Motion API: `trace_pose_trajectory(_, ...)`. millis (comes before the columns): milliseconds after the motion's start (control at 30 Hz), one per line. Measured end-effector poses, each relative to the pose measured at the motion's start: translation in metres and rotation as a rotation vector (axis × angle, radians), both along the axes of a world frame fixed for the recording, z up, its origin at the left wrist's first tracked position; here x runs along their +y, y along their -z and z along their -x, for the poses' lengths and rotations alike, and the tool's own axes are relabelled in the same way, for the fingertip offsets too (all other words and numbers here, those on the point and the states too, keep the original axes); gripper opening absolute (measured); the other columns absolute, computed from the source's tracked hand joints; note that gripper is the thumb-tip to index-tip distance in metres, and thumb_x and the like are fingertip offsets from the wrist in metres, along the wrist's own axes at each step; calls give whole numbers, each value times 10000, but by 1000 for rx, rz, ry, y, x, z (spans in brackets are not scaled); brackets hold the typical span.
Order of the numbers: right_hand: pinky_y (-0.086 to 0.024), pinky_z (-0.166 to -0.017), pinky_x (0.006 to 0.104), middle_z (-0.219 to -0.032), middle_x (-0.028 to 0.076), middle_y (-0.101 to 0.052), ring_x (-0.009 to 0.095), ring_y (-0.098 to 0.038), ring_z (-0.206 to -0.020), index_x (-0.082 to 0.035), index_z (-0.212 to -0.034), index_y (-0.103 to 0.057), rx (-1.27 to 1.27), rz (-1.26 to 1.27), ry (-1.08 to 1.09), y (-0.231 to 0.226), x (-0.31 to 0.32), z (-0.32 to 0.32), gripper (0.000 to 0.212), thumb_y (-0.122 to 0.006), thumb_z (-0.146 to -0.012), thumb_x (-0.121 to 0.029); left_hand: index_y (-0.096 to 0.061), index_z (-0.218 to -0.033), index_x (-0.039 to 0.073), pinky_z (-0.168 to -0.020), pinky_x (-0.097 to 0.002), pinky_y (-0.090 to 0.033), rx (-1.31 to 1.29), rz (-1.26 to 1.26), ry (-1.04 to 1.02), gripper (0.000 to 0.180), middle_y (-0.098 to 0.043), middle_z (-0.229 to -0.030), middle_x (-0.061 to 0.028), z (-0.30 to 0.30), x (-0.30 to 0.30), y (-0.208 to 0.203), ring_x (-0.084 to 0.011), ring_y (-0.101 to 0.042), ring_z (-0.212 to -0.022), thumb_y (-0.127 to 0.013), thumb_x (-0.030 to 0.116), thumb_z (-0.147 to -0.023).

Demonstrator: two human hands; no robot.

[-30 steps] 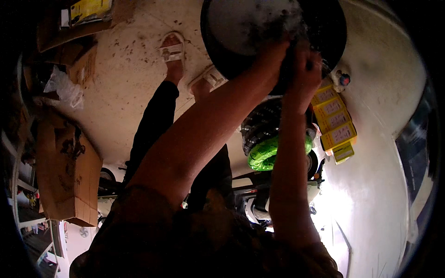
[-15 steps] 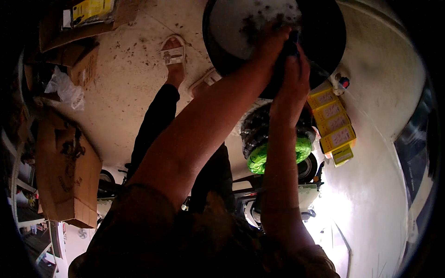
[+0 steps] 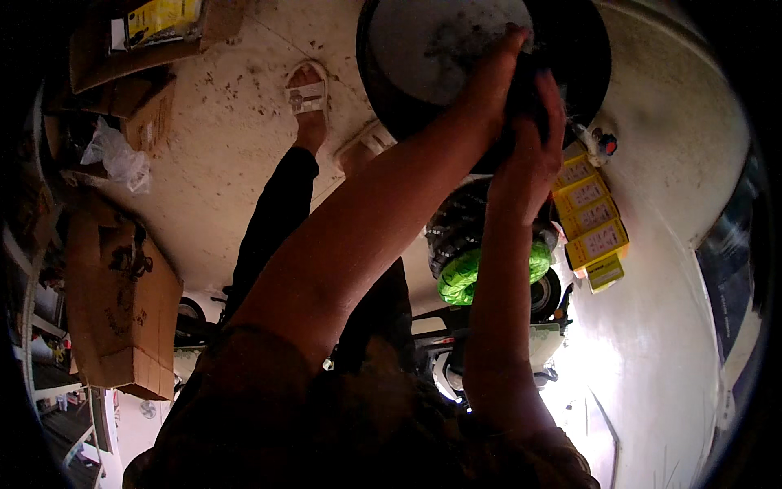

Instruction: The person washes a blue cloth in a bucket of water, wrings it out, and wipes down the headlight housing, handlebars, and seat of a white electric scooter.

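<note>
A large round black tub [image 3: 580, 37] with greyish water [image 3: 423, 41] in it stands at the top of the head view. Over its near right part, my left hand [image 3: 498, 77] reaches in from the lower left, fingers bent around something black. My right hand [image 3: 533, 159] is just below and to the right, its fingers curled up against the same dark patch. Between the hands this black thing [image 3: 528, 85] merges with the tub's shadow, so its kind does not show. Both palms are hidden.
Beside my right forearm lies a stack of black tyres [image 3: 456, 216] with a green-wrapped ring [image 3: 460, 277]. Yellow boxes [image 3: 595, 216] line the right. Cardboard boxes [image 3: 134, 301] and a plastic bag [image 3: 118, 155] are on the left. Sandalled feet [image 3: 306, 94] stand near the tub.
Both hands have shifted slightly right over the tub. My right hand has also come a little nearer, and its fingers look more spread. The water shows less white foam.
</note>
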State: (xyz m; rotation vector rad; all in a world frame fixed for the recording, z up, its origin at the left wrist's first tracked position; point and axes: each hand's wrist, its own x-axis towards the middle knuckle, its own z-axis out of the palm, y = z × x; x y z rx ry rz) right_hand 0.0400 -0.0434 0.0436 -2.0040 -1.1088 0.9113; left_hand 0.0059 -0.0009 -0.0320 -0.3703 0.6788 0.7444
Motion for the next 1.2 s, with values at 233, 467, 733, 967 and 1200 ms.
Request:
trace_pose_trajectory(233,-425,-979,361,-1255,137,-585,280,-564,-1153,-91,-1272,-574,-262,-37,-100,5,30,-23,406,-594,-880,-193,-401,-1386,126,-946,-409,-446,298,-116,322,658,-539,-1279,-114,13,-8,-48,-276,-553,-1141,-619,455,-859)
trace_pose_trajectory(467,-500,-909,375,-1167,169,-627,281,-613,-1069,-45,-1210,-576,-141,27,9,54,-2,-78,353,-591,-874,-152,170,-1439,-29,-1036,-482,-393,806,-982,456,1258,-283,-1400,-353,11,-32,-24,-449,-409,-1266,-769,422,-734)
trace_pose_trajectory(733,-467,-968,364,-1217,140,-601,293,-576,-1136,-38,-1182,-609,-320,-238,-437,20,23,-54,389,-598,-794,-57,-400,-1276,21,-798,-335,-549,392,-754,354,718,-587,-1084,-158,22,-21,-41,-217,-617,-973,-787,292,-735)
trace_pose_trajectory(967,-331,-1090,411,-1377,204,-470,322,-452,-1279,9,-1371,-422,981,220,-197,-4,10,-40,910,-738,-735,-561,-575,-1092,63,-599,-263,-516,228,-523,881,428,-639,-825,-25,91,-2,-71,-109,-611,-716,-780,134,-723)
trace_pose_trajectory(1200,-284,-964,410,-1260,214,-398,294,-333,-1143,-46,-1290,-438,1640,-47,-612,1,42,-14,558,-588,-894,-410,-629,-928,53,-473,-184,-377,-707,-52,450,188,-588,-751,-23,99,-12,-95,-71,-486,-613,-744,106,-789)
